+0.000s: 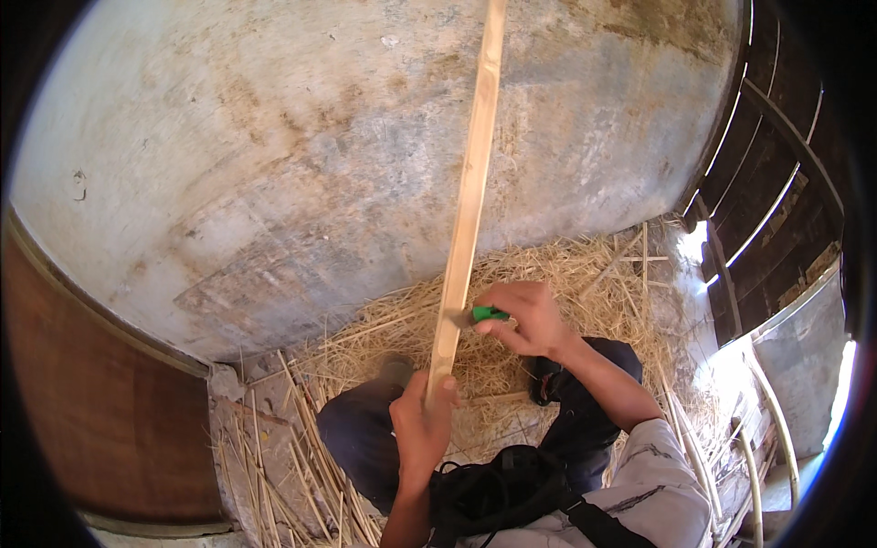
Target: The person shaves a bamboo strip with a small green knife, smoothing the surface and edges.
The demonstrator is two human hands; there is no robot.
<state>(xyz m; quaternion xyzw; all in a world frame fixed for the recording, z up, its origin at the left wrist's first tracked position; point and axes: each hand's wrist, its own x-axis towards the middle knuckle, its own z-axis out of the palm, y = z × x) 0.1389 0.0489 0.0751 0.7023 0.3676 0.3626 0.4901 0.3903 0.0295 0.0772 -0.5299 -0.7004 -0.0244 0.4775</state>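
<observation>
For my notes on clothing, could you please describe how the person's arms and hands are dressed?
Both hands are bare, with no gloves, rings or watch showing: left hand, right hand. Both forearms are uncovered. A light grey sleeve with dark streaks covers the right upper arm.

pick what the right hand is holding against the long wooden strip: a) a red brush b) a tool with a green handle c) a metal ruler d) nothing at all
b: the right hand grips a tool with a green handle, its tip against the long wooden strip, while the left hand clasps the strip's lower end.
</observation>
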